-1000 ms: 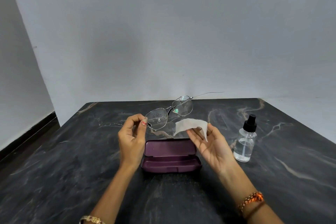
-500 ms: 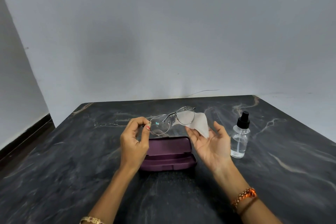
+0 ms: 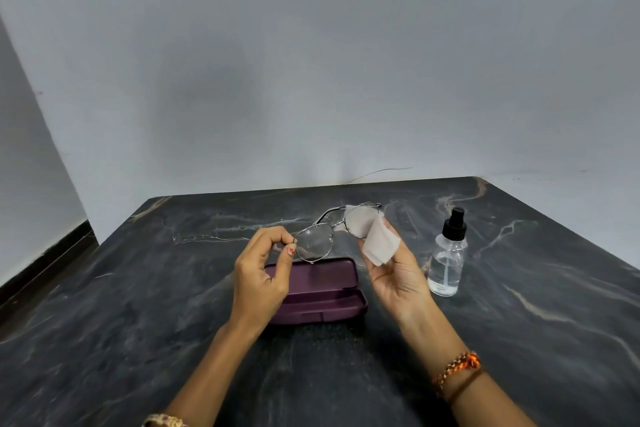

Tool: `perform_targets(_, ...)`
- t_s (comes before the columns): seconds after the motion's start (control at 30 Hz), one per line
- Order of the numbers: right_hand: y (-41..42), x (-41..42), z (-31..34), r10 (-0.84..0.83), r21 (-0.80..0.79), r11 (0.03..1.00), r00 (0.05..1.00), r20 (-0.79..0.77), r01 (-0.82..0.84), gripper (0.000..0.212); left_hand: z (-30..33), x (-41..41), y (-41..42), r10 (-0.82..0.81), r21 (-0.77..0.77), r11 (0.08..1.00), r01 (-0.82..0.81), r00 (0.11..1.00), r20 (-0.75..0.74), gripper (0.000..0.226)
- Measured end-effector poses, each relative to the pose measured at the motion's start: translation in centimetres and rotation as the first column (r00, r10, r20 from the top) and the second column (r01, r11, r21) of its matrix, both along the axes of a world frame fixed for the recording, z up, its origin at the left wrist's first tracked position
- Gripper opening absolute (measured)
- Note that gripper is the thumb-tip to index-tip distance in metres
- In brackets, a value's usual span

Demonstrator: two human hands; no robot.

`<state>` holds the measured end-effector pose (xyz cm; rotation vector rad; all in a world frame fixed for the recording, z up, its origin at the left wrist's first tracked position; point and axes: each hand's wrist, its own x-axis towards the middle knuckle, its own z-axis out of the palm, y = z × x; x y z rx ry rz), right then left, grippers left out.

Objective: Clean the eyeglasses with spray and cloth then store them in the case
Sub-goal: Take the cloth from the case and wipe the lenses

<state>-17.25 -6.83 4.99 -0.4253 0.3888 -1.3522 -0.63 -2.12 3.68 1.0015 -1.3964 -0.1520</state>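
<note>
I see thin metal-framed eyeglasses (image 3: 323, 236) held above the open purple case (image 3: 320, 291), a pale cloth (image 3: 379, 243) over one lens, and the clear spray bottle (image 3: 446, 258) upright, right of them

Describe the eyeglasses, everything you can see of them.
The eyeglasses have a thin silver metal frame with clear lenses and a darker bridge. They are held up in the air above the open purple case, tilted so one lens sits higher and farther away. The left hand pinches the outer edge of the nearer lens. The right hand presses a white cloth against the farther lens, covering part of it. One thin temple arm runs back toward the wall; the other cannot be made out clearly.
</note>
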Motion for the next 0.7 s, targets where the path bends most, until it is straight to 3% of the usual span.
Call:
perform_targets(0.17,-0.18,-0.23,-0.39,-0.086,0.058,0.995,0.996,-0.029,0.087,0.019,-0.24,-0.64,0.11,-0.018,-0.011,1.000,0.019,0.997,0.080,0.008)
perform_targets(0.27,-0.18,-0.30,-0.45,-0.048,0.032,0.998,0.999,-0.004,0.048,0.011,-0.11,-0.86,0.25,-0.020,-0.013,1.000,0.022,0.995,0.098,0.010)
perform_targets(0.53,-0.30,-0.10,-0.53,0.056,-0.053,0.997,0.986,-0.157,-0.065,0.012,-0.26,-0.70,0.15,-0.006,-0.016,1.000,0.009,0.989,0.148,0.008)
perform_targets(0.7,-0.19,-0.24,-0.09,0.013,-0.012,1.000,0.998,-0.063,-0.014,0.008,-0.12,-0.46,0.08,-0.029,0.011,1.000,0.028,0.995,0.095,0.009)
